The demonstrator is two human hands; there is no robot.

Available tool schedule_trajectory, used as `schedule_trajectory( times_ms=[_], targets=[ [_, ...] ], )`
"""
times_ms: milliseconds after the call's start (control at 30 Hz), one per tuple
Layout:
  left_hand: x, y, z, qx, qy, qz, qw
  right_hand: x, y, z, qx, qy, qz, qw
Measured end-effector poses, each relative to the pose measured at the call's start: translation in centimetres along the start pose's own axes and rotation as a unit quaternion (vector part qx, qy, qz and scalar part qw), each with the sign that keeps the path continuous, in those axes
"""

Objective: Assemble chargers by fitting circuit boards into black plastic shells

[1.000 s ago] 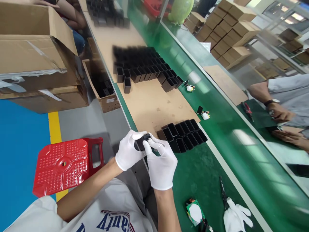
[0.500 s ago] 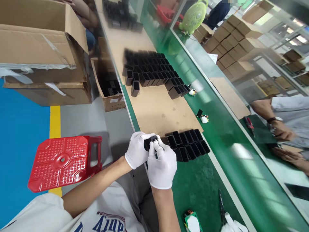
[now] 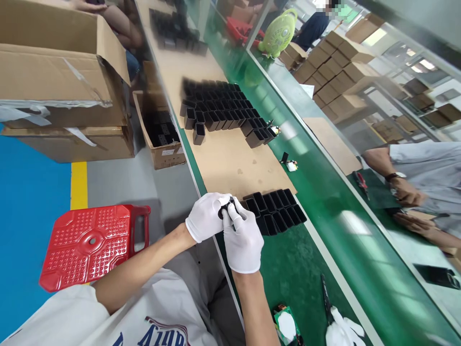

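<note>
White gloves cover both of my hands, which meet over the near edge of the green workbench [image 3: 288, 264]. Between them is a small black part [image 3: 224, 209], mostly hidden by the fingers. My left hand [image 3: 206, 218] is closed around its left side. From the right, the thumb and fingertips of my right hand [image 3: 244, 240] pinch at the same part. Just beyond my right hand stand two rows of open black rectangular cases [image 3: 275, 206]. A larger block of similar black cases [image 3: 219, 108] stands farther off on a brown cardboard sheet [image 3: 241, 163].
A red stool [image 3: 90, 245] and cardboard boxes [image 3: 54, 72] stand at left. On the bench lie a green circuit board [image 3: 286, 324], a black-handled tool [image 3: 326, 298] and a white glove [image 3: 344, 329]. Across the line, a co-worker's hands [image 3: 410, 202] are at work; a green fan [image 3: 279, 33] stands farther back.
My hands stay together on the black part, with the fingers slightly shifted and the part turned a little. The whole view has shifted slightly.
</note>
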State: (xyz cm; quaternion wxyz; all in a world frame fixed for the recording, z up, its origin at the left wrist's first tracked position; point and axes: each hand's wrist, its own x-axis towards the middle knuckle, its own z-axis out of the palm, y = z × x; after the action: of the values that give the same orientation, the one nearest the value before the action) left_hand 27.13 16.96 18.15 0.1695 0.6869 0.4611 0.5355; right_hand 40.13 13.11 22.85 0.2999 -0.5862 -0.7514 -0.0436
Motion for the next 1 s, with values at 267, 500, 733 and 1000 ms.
schedule_trajectory(
  times_ms=[267,500,733,1000],
  targets=[
    [0.3,-1.1,0.2,0.007,-0.032,-0.003,0.999,-0.9,0.2,2.5,-0.005,0.041,0.015,0.999],
    [0.4,-1.0,-1.3,-0.046,-0.065,-0.024,0.997,-0.3,-0.3,2.2,0.021,0.062,0.026,0.997],
    [-4.6,-1.1,-6.6,-0.095,0.04,-0.086,0.991,1.5,-1.6,-1.5,0.055,0.161,0.046,0.984],
    [-9.2,-1.4,-9.6,-0.133,0.086,-0.14,0.977,0.5,-2.1,2.4,0.235,0.096,0.297,0.92]
  ],
)
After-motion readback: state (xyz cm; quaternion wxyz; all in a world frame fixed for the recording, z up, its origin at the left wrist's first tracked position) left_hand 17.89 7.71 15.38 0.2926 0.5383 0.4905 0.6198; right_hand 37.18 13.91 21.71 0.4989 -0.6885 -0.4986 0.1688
